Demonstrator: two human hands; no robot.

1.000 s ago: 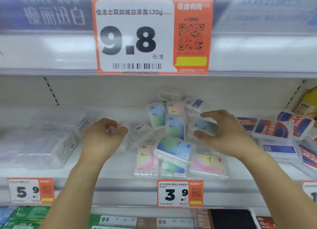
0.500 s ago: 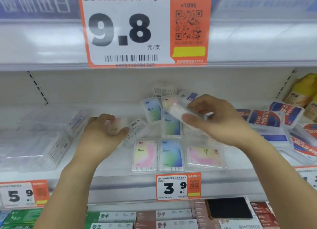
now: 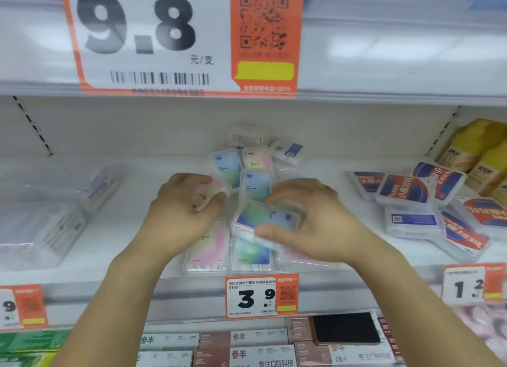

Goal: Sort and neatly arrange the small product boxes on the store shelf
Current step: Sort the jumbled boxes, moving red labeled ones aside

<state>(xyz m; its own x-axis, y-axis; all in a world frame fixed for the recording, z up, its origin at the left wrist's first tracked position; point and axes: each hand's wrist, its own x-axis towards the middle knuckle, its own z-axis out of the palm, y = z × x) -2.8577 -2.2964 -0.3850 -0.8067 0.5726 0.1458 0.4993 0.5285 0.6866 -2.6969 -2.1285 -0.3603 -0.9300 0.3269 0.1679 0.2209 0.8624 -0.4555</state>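
Note:
Several small clear boxes with pastel gradient labels lie on the white shelf (image 3: 115,273). My left hand (image 3: 183,213) grips a pinkish box (image 3: 211,192) at the pile's left side. My right hand (image 3: 307,221) holds a blue-green box (image 3: 263,218) between thumb and fingers, just above the front row. In that row a pink box (image 3: 208,248) and a green-blue box (image 3: 251,254) lie flat side by side; a third one to their right is mostly hidden under my right hand. More boxes (image 3: 255,182) lie jumbled behind.
Red-and-blue labelled clear boxes (image 3: 406,191) are heaped at the right, with yellow packs (image 3: 477,149) behind them. Clear packages (image 3: 55,229) sit at the left. Price tags hang on the shelf edges (image 3: 260,296). Boxed goods fill the shelf below.
My right hand has come down and toward me, carrying the blue-green box over the front row. My left hand has shifted right, closer to the pile, still holding its box.

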